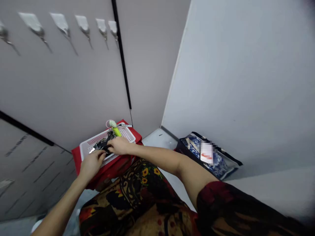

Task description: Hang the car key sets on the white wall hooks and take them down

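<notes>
Six hooks [82, 24] line the grey panel at the upper left of the frame. Below, left of centre, a white perforated basket [85, 150] sits on something red [119, 167], holding a jumble of dark, partly shiny items [100, 143]. The left hand [92, 164] reaches in from the lower left, the right hand [120, 146] from the lower right; both have bent fingers at the dark items, near each other, but I cannot tell whether either pinches anything. A green object [116, 131] with a pale swirled top lies just beyond the right hand. Right of centre, a dark-trimmed bag [222, 170] with blue patterning stands by the pale wall [236, 82].
</notes>
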A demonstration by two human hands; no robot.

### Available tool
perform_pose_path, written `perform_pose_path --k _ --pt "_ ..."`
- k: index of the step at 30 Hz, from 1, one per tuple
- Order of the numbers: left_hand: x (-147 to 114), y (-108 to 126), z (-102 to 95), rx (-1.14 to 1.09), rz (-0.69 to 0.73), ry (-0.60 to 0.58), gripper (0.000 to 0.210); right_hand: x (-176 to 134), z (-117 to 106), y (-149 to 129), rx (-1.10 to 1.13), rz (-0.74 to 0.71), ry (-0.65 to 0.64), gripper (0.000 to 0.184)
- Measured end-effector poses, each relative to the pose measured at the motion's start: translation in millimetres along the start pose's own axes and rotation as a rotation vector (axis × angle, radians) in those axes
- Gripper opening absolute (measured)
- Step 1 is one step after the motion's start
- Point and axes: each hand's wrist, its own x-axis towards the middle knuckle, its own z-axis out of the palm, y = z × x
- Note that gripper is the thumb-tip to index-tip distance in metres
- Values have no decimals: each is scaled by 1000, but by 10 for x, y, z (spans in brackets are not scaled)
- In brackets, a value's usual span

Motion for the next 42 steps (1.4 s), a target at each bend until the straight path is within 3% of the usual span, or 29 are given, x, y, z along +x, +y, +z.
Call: perform_pose_path --k 4,7,11,12,15,18,21,24,27,29,32,34,36,38,42 --pt "-37 -39 -84 -99 5 -106 31 -75 -18 19 48 -3 -48 23" --pt "-30 -48 -333 -263 -151 -74 26 -37 -151 23 154 2 -61 26" --pt "71 45 -863 -884 -403 61 40 189 -531 -4 588 49 -73 46" --pt "98 85 -1004 -1048 -397 62 48 261 -658 -28 733 51 -84 50" --pt "165 210 -1363 -1343 -169 -2 59 457 -1059 -138 1085 -40 -152 54" --pt "250 292 -1563 -1393 -73 3 61 580 -1376 -251 1255 -144 -226 54" --pt "334 306 -1619 -1379 -44 33 62 624 -1498 -329 1303 -124 -244 53" --pt "370 269 -1563 -1326 -74 48 64 625 -1431 -377 1269 -45 -232 53" --pt "359 174 -1362 -1248 -147 57 66 627 -1209 -363 1160 41 -192 53" --pt "320 70 -1123 -1153 -205 71 61 618 -985 -299 1003 97 -106 53" --pt "218 -127 -675 -861 -259 100 37 554 -591 -146 620 141 0 46" --pt "143 -237 -404 -660 -255 94 19 480 -343 -64 404 109 -62 36" --pt "90 -296 -216 -503 -251 68 16 404 -146 -45 262 60 -165 26" --pt "75 -297 -115 -367 -268 50 19 355 -15 -92 131 34 -195 20" --pt "127 -233 -48 -239 -257 90 28 361 94 -254 -120 102 -114 24"
